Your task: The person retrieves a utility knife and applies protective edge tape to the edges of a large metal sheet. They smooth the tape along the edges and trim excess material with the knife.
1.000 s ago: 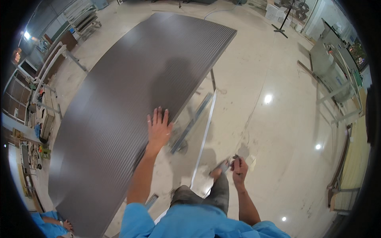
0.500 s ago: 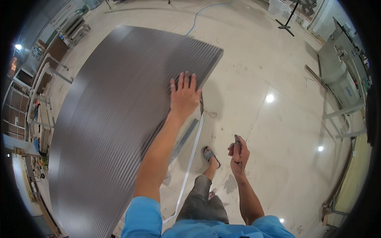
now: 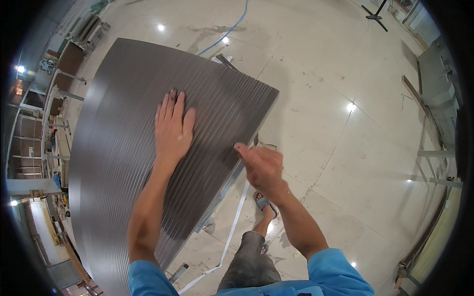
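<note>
A large dark grey-brown ribbed panel [image 3: 123,123] lies raised above the floor on my left, its fine grooves running lengthwise. My left hand [image 3: 173,130] rests flat on its upper face, fingers stretched out and holding nothing; some fingertips are dark with smudges. My right hand [image 3: 264,165] is at the panel's near right edge, fingers curled in, the thumb reaching over the ribbed face. The thumb tip looks dark. What those curled fingers hold, if anything, is hidden.
A white strap [image 3: 234,222] hangs from the panel's edge toward the floor by my feet. A blue hose [image 3: 227,32] runs over the pale tiled floor [image 3: 316,128] beyond the panel. Racks [image 3: 29,148] stand at far left; a grey panel [image 3: 439,93] leans at right.
My left hand has slid left, farther onto the panel. My right hand has come up and left from over the floor to the panel's edge. The view has shifted.
</note>
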The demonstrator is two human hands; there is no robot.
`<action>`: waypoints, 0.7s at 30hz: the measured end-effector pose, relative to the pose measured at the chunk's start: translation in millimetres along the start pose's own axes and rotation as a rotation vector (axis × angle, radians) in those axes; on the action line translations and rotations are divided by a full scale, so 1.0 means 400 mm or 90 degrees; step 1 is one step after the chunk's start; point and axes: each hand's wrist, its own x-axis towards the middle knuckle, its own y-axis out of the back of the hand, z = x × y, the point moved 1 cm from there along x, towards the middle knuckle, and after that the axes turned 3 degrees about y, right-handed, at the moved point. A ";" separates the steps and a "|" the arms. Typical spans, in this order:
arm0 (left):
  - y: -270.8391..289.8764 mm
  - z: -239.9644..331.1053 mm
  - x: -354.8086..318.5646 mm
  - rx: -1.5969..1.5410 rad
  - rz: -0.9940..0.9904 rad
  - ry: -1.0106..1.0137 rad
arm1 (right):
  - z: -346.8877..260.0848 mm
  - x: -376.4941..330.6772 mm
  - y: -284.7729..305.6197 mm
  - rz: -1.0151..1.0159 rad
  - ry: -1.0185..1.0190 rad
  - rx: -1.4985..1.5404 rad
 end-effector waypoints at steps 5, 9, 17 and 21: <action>0.001 0.006 -0.026 0.012 -0.005 -0.009 | 0.244 0.145 0.064 0.167 -0.185 -0.045; 0.026 0.022 0.000 0.035 -0.043 -0.002 | 0.335 0.190 0.138 0.201 -0.271 -0.002; 0.012 0.244 -0.008 0.027 -0.182 -0.180 | 0.287 -0.001 0.228 0.246 -0.599 0.322; -0.017 0.349 0.079 0.006 -0.163 -0.354 | 0.379 0.022 0.219 0.130 -0.649 0.529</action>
